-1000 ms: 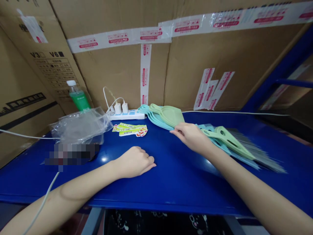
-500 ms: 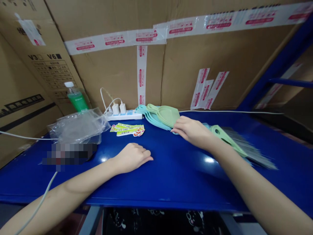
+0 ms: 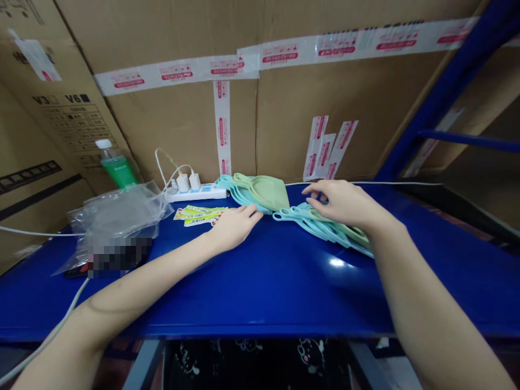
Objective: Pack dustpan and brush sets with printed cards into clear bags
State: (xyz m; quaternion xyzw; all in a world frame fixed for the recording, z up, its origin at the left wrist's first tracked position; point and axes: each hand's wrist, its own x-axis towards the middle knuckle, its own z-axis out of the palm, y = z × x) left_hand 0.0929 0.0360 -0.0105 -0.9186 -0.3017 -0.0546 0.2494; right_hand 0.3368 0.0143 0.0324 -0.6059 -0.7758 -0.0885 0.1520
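A pile of small dustpans lies at the back middle of the blue table, a light green dustpan on top of light blue ones. My left hand reaches toward the pile's front edge, fingers forward and slightly bent, with nothing visible in them. To the right is a fanned stack of light blue and green brushes, handles toward the middle; my right forearm hides their far end. My right hand hovers over this stack, thumb and fingers curved and apart, holding nothing.
Behind the left hand lie yellow-green printed labels and a white power strip with plugged chargers. Clear plastic bags and a bottle of green liquid stand left. Taped cardboard walls the back; a white cable crosses the left.
My left hand has moved forward and right toward the dustpans. My right hand has left the dustpan pile and shifted right, over the brushes. The brush stack has moved left, closer to the dustpans.
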